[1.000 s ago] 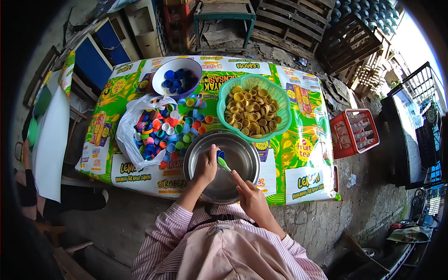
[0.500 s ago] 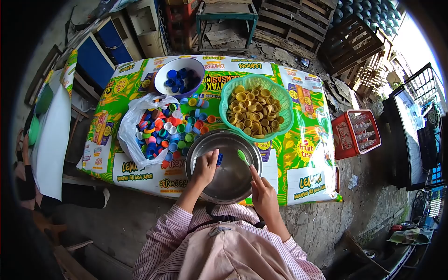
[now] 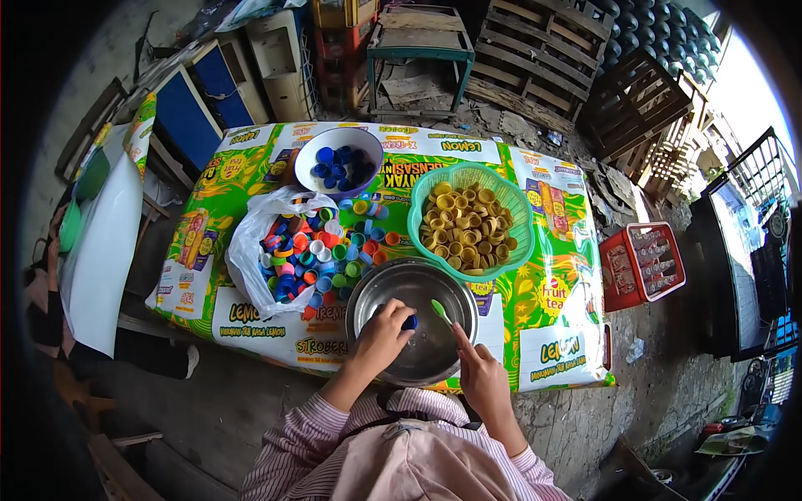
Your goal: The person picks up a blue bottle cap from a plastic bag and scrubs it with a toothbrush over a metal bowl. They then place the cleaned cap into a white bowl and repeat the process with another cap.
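Over the steel bowl [image 3: 368, 282], my left hand [image 3: 380, 341] has its fingers closed on a dark blue bottle cap [image 3: 409, 322]. My right hand [image 3: 483, 371] grips a slim tool with a bright green end, like a small toothbrush [image 3: 440, 310]; the green end hangs inside the bowl, a little right of the cap. Its bristles, if any, are too small to make out. Left of the bowl, mixed coloured bottle caps [image 3: 324, 255] spill from a white plastic bag [image 3: 244, 255]. Yellow caps [image 3: 468, 225] fill a green basket [image 3: 528, 238] behind the bowl.
A white bowl [image 3: 307, 177] with blue caps [image 3: 338, 167] stands at the back left. Printed green-and-white sheeting [image 3: 555, 321] covers the table. A red crate [image 3: 614, 292] of bottles is on the floor at right. Part of another person [image 3: 138, 359] shows at far left.
The view has tilted, so the table sits lower in the picture. My left hand has turned over the blue cap, its fingers now pointing right. The green-ended tool stays in my right hand.
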A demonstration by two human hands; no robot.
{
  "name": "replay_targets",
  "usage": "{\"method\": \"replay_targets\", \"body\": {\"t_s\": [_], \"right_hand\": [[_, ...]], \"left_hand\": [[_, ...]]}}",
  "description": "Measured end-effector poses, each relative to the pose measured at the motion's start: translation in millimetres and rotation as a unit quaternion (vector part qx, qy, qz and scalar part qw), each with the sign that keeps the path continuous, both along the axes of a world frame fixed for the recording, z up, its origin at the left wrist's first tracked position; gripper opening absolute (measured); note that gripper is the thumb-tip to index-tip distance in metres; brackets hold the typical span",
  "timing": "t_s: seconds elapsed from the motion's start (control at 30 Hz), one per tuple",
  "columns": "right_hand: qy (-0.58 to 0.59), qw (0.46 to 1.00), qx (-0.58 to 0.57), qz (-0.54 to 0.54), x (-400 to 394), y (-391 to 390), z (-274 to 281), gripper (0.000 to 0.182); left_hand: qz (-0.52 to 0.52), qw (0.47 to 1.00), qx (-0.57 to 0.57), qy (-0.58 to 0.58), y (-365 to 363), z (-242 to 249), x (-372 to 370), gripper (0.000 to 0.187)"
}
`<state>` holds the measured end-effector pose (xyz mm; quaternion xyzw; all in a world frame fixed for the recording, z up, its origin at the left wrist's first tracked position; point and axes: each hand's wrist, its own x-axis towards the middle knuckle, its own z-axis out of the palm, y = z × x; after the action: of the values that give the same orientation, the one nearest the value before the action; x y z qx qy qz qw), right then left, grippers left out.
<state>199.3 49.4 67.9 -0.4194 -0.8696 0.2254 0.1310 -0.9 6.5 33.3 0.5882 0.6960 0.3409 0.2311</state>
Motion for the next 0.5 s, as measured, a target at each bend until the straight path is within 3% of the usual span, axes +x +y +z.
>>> {"method": "replay_targets", "body": {"t_s": [0.17,0.2,0.23,0.27,0.3,0.4,0.5], "right_hand": [[0.072,0.997,-0.013,-0.031,0,-4,42,0.049],[0.074,0.997,-0.013,-0.027,-1,-2,32,0.049],[0.001,0.999,-0.020,-0.028,-1,0,14,0.049],[-0.072,0.997,-0.028,-0.030,-1,-1,3,0.049],[-0.070,0.997,-0.025,-0.025,0,-2,7,0.049],[0.049,0.997,-0.015,-0.056,1,-4,31,0.044],[0.098,0.994,0.031,-0.036,1,2,13,0.048]], "left_hand": [[-0.005,0.986,0.151,-0.077,-1,67,7,0.035],[-0.003,0.992,0.115,-0.044,1,55,6,0.034],[-0.002,0.997,0.076,-0.011,1,32,4,0.034],[-0.010,0.995,-0.095,0.024,-6,2,-2,0.033],[-0.005,0.995,-0.093,0.026,-7,7,-1,0.033],[0.029,0.989,0.140,-0.039,-7,38,5,0.032],[-0.003,0.998,0.062,-0.020,-3,20,3,0.031]]}}
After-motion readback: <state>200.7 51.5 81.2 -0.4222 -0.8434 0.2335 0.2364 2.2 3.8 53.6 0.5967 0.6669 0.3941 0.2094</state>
